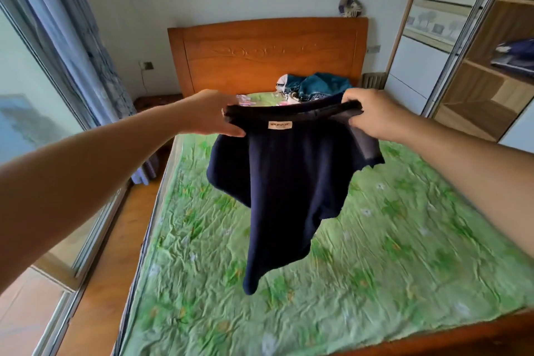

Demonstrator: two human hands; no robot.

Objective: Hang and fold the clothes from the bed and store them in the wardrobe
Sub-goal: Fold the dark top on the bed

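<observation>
A dark navy garment (283, 182) hangs in the air above the bed (404, 240), stretched by its upper band, where a small beige label shows. My left hand (213, 115) grips the band's left end, and my right hand (372, 115) grips its right end. The cloth droops to a point below, clear of the green flowered sheet. A heap of other clothes (312, 88), teal and patterned, lies at the head of the bed, partly hidden behind the garment. The wardrobe (491, 72) stands open at the right, with folded dark items (517, 58) on a shelf.
A wooden headboard (265, 52) closes the far end of the bed. Glass sliding doors and a blue curtain (86, 52) run along the left, with a narrow strip of wooden floor (115, 254) between them and the bed. A mirrored wardrobe door (427, 37) stands at the right.
</observation>
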